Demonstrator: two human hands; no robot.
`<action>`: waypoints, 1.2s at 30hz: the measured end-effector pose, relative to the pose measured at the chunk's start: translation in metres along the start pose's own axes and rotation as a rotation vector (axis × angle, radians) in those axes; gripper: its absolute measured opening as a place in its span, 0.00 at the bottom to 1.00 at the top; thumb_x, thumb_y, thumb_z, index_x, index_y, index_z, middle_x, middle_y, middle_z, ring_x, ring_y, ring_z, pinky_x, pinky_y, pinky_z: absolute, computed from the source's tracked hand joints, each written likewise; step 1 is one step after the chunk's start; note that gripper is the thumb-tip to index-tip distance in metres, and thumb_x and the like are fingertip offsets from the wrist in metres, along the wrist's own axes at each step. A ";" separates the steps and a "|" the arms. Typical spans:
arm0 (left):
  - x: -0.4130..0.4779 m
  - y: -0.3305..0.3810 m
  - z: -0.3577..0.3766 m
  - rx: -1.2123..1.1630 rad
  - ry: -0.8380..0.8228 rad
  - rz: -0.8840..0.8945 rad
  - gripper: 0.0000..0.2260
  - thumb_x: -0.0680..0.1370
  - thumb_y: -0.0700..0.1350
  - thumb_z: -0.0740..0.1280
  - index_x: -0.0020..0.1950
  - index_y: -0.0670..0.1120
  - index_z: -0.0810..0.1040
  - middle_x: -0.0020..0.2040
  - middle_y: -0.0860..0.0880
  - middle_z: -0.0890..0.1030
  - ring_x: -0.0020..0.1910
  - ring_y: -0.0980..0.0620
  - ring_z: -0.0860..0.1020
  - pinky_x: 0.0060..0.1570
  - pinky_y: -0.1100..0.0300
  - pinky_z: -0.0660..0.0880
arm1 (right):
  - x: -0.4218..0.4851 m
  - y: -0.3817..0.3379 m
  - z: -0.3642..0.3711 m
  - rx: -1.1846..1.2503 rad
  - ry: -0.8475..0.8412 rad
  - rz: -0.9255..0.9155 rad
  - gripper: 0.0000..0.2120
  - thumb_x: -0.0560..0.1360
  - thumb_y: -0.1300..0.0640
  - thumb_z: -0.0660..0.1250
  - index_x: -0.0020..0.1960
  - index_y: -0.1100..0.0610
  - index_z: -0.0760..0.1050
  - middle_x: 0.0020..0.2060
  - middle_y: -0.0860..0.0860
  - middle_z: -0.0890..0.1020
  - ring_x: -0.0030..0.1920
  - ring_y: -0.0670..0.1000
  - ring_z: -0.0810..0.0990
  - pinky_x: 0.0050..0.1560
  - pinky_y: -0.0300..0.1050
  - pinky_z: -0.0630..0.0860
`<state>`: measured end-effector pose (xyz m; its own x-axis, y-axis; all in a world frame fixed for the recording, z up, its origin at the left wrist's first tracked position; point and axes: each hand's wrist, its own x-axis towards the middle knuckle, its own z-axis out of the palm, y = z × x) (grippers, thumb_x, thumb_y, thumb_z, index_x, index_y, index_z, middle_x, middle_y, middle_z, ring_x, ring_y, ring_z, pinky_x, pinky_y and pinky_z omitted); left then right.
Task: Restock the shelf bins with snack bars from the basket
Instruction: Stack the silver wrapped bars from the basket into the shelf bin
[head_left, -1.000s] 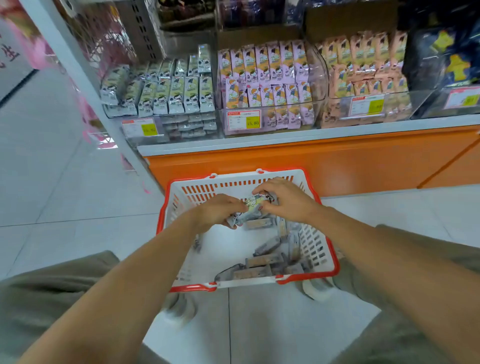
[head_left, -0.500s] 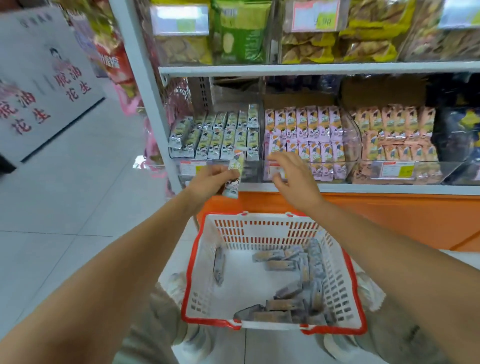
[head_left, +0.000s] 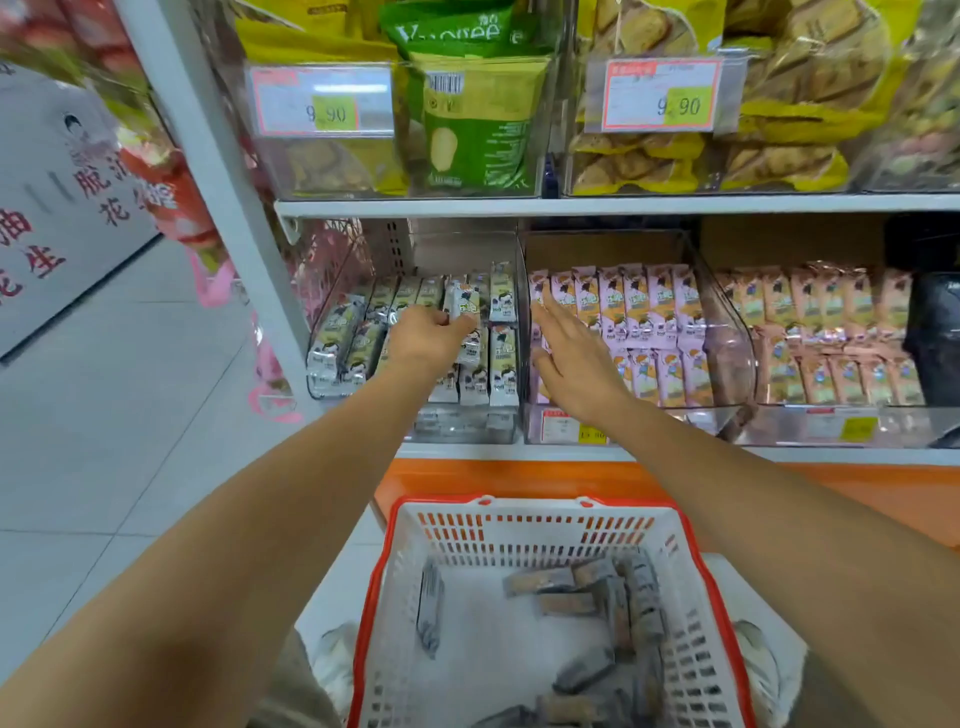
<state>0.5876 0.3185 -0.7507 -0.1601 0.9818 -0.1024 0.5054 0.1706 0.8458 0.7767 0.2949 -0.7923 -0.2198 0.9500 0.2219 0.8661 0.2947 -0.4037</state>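
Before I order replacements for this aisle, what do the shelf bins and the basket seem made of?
Shelf bins: clear glossy rigid plastic, probably acrylic; snack bars show through the walls. Basket: white moulded plastic, slotted walls, red rim, fairly matte.

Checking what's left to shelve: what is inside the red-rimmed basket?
Inside the basket: one grey-wrapped snack bar alone at the left, and a loose pile of bars along the right side. Bars under the pile are covered, so no count is possible.
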 end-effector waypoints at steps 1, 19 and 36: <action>0.008 0.002 0.003 0.012 0.016 0.013 0.12 0.78 0.54 0.68 0.42 0.47 0.76 0.36 0.51 0.72 0.33 0.52 0.71 0.37 0.59 0.72 | 0.009 0.001 0.000 0.031 0.024 -0.011 0.26 0.84 0.53 0.50 0.80 0.53 0.49 0.79 0.50 0.49 0.78 0.51 0.49 0.77 0.51 0.48; 0.047 0.008 0.020 0.430 -0.004 0.224 0.17 0.74 0.55 0.60 0.51 0.45 0.79 0.54 0.39 0.79 0.57 0.37 0.74 0.58 0.44 0.70 | 0.056 0.008 0.009 -0.022 0.021 -0.067 0.22 0.83 0.47 0.52 0.76 0.48 0.61 0.78 0.52 0.57 0.75 0.54 0.59 0.72 0.54 0.53; 0.013 -0.011 0.017 0.544 0.201 0.442 0.21 0.79 0.47 0.63 0.72 0.45 0.69 0.67 0.42 0.71 0.67 0.41 0.64 0.66 0.49 0.61 | 0.023 0.010 0.001 0.093 0.033 -0.096 0.26 0.82 0.43 0.48 0.79 0.49 0.55 0.79 0.50 0.52 0.78 0.51 0.52 0.75 0.52 0.50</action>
<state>0.5946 0.3308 -0.7707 0.0305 0.9432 0.3308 0.9006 -0.1695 0.4003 0.7797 0.3193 -0.7917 -0.2838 0.9134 0.2918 0.7959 0.3941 -0.4596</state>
